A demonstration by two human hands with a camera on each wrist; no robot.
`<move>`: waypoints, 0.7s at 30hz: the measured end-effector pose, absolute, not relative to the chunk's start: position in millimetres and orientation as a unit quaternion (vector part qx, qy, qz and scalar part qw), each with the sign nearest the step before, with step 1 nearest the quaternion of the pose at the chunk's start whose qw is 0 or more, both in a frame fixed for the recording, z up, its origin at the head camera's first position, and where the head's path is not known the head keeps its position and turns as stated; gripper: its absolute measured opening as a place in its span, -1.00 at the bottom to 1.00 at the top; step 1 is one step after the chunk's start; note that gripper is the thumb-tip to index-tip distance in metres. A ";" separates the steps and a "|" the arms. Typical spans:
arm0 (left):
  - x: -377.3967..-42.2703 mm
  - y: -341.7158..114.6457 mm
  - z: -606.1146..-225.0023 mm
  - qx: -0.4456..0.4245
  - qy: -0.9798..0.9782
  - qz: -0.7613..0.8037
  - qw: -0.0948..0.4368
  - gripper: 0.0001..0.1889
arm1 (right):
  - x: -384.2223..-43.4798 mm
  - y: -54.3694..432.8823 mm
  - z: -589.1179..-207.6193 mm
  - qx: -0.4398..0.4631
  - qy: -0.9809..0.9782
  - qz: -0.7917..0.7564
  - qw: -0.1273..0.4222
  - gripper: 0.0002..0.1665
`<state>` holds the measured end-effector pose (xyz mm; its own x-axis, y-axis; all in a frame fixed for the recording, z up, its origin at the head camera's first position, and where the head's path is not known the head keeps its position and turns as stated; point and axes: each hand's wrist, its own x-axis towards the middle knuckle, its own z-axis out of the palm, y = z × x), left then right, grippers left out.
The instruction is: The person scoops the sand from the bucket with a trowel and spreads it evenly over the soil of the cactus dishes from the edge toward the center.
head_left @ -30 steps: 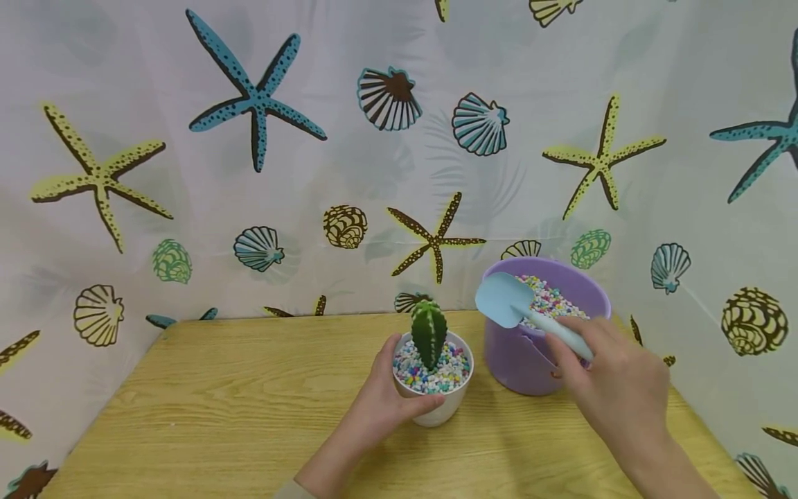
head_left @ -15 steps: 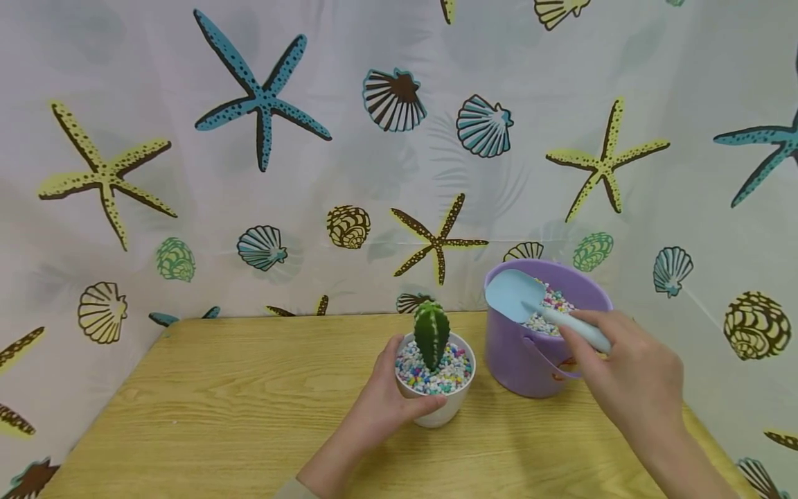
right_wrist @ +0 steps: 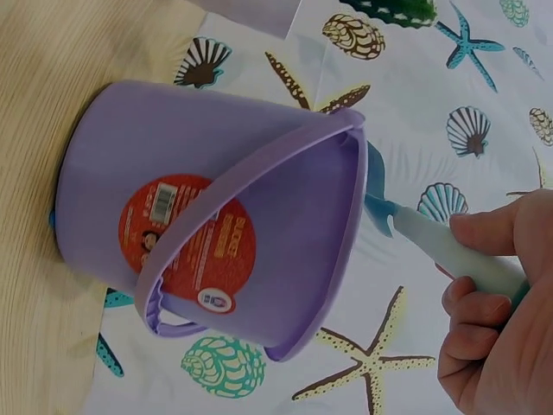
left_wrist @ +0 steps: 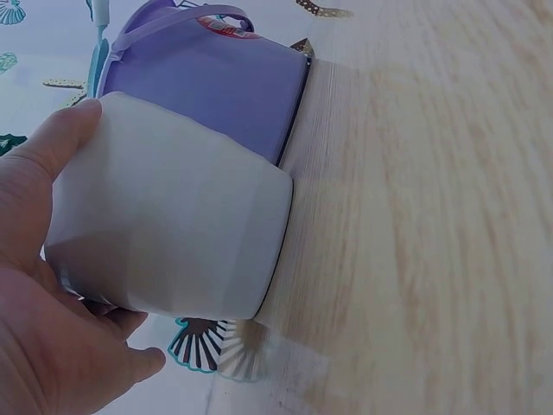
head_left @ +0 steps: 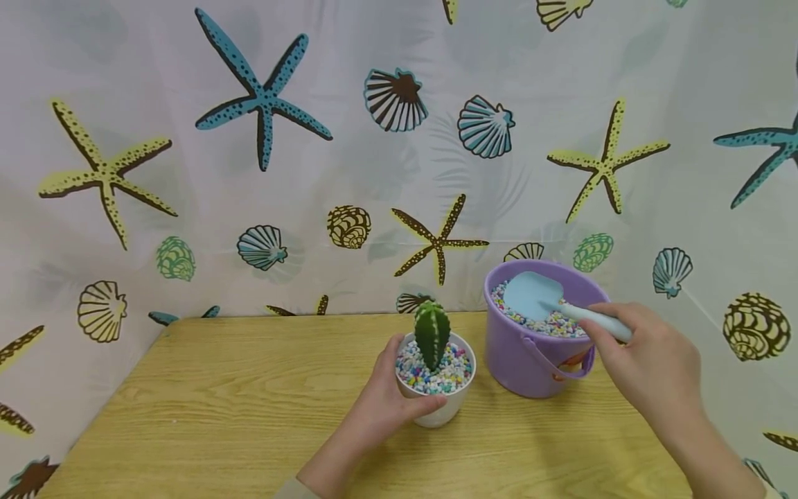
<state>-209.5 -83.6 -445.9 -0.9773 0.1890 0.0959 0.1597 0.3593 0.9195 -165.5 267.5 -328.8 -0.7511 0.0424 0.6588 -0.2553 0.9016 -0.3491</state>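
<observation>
My left hand (head_left: 388,395) grips the side of a white pot (head_left: 438,414), thumb at the front and fingers behind it. A green cactus (head_left: 431,336) stands in the pot amid small multicoloured pebbles (head_left: 408,371). My right hand (head_left: 654,357) holds a light blue toy shovel (head_left: 533,294) by its handle. The shovel's blade lies over the pebbles (head_left: 570,327) inside a purple bucket (head_left: 520,360), right of the pot. In the right wrist view, thumb and curled fingers wrap the shovel handle (right_wrist: 458,258), and the bucket's rim hides part of the blade.
The bucket's handle (head_left: 570,371) hangs down at its front, over a red label (right_wrist: 186,238). Pot and bucket stand close together on a wood-grain table (head_left: 249,388). A curtain (head_left: 299,180) printed with starfish and shells hangs behind and at both sides.
My right hand has moved right, bringing the shovel from the bucket's left rim to over the pebbles inside. The left hand and pot keep their place.
</observation>
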 end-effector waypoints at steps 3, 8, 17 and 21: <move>-209.4 -83.8 -445.8 0.104 0.824 0.556 0.015 0.31 | -169.3 273.4 -326.3 0.048 -0.919 0.209 0.330 -0.69; -209.0 -83.5 -444.7 0.098 0.827 0.553 0.020 0.34 | -173.8 280.7 -322.6 0.040 -0.931 0.198 0.304 -0.63; -207.7 -84.5 -445.0 0.094 0.829 0.551 0.022 0.36 | -182.2 290.5 -319.1 0.028 -0.949 0.177 0.259 -0.52; -207.1 -84.3 -444.5 0.095 0.828 0.552 0.022 0.36 | -187.2 295.7 -316.1 0.021 -0.957 0.170 0.235 -0.49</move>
